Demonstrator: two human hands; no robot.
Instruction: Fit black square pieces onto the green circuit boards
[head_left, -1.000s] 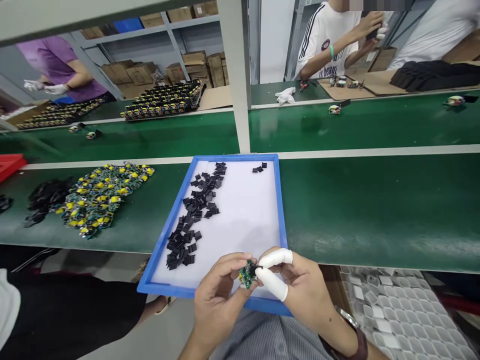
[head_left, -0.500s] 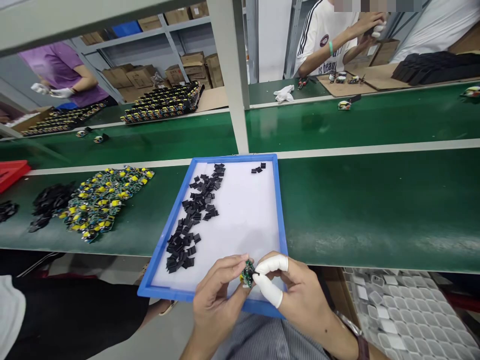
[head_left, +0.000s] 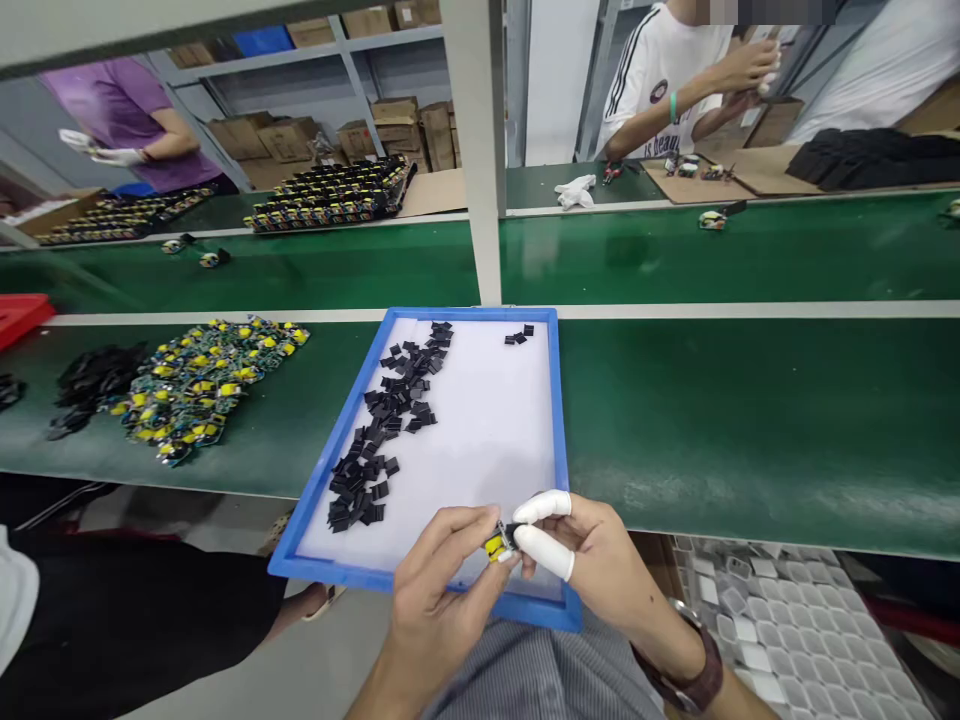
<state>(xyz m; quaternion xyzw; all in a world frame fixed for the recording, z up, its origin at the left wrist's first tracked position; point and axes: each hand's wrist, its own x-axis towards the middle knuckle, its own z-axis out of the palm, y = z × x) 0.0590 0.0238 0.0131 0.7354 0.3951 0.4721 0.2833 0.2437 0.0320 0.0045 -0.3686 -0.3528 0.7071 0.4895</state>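
Between finger and thumb, my left hand (head_left: 448, 575) pinches a small circuit board (head_left: 498, 546) with a yellow component on it. My right hand (head_left: 581, 545) wears white finger cots on thumb and forefinger and grips a small black piece (head_left: 513, 534) against the board's right side. How far the piece is seated cannot be seen. Both hands are over the near edge of a blue-rimmed white tray (head_left: 556, 420). Many small black pieces (head_left: 390, 405) lie along the tray's left side, and a few black pieces (head_left: 519, 335) sit at its far right corner.
Left of the tray lie a heap of circuit boards (head_left: 214, 380), a black pile (head_left: 97, 380) and a red bin (head_left: 22, 318). Boards ride on the green belt (head_left: 337, 265) beyond a post (head_left: 484, 150). Two co-workers stand opposite; someone in black sits at left. Clear plastic cases (head_left: 795, 620) are lower right.
The board has turned in my fingers, so its yellow component now shows more. My right fingers still hold the black piece to it. The view has shifted slightly, and boards on the far belt moved right.
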